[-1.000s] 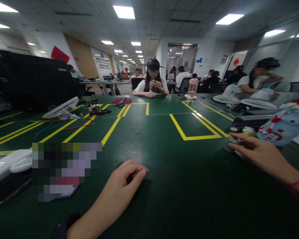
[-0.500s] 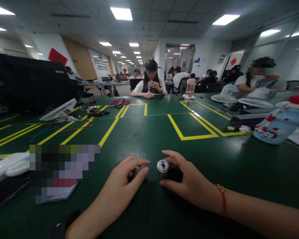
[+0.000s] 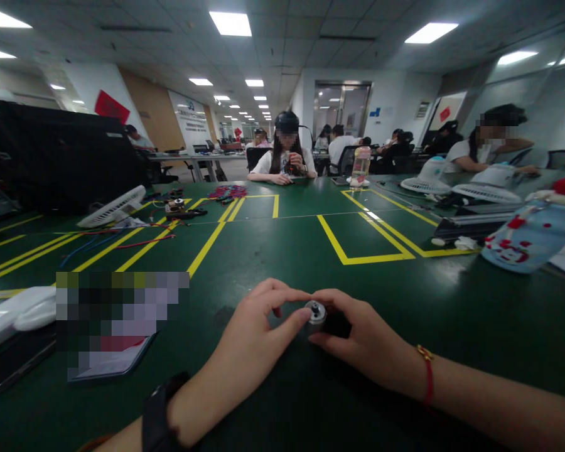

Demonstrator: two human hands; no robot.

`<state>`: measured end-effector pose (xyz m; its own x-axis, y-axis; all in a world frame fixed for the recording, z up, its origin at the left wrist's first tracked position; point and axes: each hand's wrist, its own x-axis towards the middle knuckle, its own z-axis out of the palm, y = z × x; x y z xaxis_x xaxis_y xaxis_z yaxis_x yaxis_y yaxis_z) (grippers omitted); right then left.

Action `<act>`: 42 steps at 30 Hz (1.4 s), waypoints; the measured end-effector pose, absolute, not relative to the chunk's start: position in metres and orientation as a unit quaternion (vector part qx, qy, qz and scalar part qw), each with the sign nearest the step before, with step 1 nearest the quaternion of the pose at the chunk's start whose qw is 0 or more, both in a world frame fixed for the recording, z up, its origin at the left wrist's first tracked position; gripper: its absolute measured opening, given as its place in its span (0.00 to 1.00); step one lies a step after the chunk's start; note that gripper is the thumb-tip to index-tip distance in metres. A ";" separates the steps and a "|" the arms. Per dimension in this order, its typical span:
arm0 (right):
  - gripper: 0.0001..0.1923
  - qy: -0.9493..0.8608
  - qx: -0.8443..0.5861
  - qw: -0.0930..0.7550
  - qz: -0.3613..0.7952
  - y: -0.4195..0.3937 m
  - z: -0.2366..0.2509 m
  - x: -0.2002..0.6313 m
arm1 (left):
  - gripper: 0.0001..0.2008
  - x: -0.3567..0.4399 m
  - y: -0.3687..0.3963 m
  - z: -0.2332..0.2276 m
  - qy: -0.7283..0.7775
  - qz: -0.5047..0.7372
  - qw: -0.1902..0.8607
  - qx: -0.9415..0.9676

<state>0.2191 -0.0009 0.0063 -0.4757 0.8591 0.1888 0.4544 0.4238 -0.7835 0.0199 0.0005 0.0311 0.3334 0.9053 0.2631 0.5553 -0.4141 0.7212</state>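
Pinching small metal cylinder between left hand and right hand, fingertips clamped on its sides; looks rigid, smooth, probably slippery; the side walls seem the surest hold.

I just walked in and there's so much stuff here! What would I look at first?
Probably the two hands meeting at the near middle of the green table: the left hand and the right hand both pinch a small silver metal cylinder. Next, the bright yellow tape lines marking boxes across the table. At the far end a seated person works facing this way.
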 end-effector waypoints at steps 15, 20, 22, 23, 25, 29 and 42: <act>0.18 -0.791 -0.441 0.320 0.278 -0.003 0.002 0.216 | 0.06 0.012 0.008 -0.002 0.495 0.236 0.188 0.815; 0.22 -0.768 -0.469 0.351 0.258 0.004 0.005 0.234 | 0.11 0.006 0.005 0.005 0.497 0.256 0.211 0.802; 0.26 -0.748 -0.511 0.364 0.216 0.010 0.007 0.259 | 0.11 -0.004 0.000 0.011 0.514 0.272 0.240 0.778; 0.28 -0.736 -0.543 0.360 0.183 0.013 0.007 0.277 | 0.11 -0.010 -0.003 0.013 0.523 0.277 0.257 0.764; 0.28 -0.706 -0.609 0.342 0.113 0.019 0.006 0.318 | 0.12 -0.022 -0.009 0.014 0.536 0.282 0.289 0.742; 0.30 -0.640 -0.707 0.301 0.025 0.027 -0.004 0.402 | 0.12 -0.034 -0.013 0.006 0.547 0.299 0.305 0.720; 0.21 -0.863 -0.450 0.205 0.102 0.002 0.005 0.239 | 0.11 -0.028 -0.013 0.003 0.558 0.279 0.267 0.735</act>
